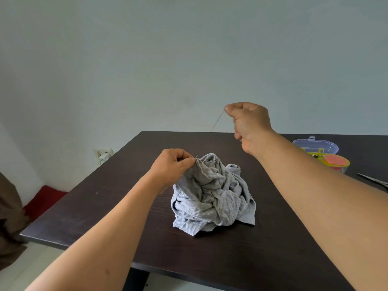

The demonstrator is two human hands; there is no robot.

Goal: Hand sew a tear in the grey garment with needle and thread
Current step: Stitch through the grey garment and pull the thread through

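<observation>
1. Nearest to us lies the dark wooden table (88, 208), with both bare forearms reaching out over it.
2. On the middle of the table we see the grey garment (214, 198), crumpled into a heap, its top edge lifted.
3. Our left hand (172, 166) pinches that raised edge between thumb and curled fingers, right beside a row of dark stitches.
4. Farther off and higher, our right hand (249, 120) is raised above the table with its fingers curled tight; it pinches the thread (217, 120), which runs as a thin line down and left from the hand. We cannot make out the needle.
5. At the far right of the table stand a clear plastic box (319, 144) and scissors (373, 180).
</observation>
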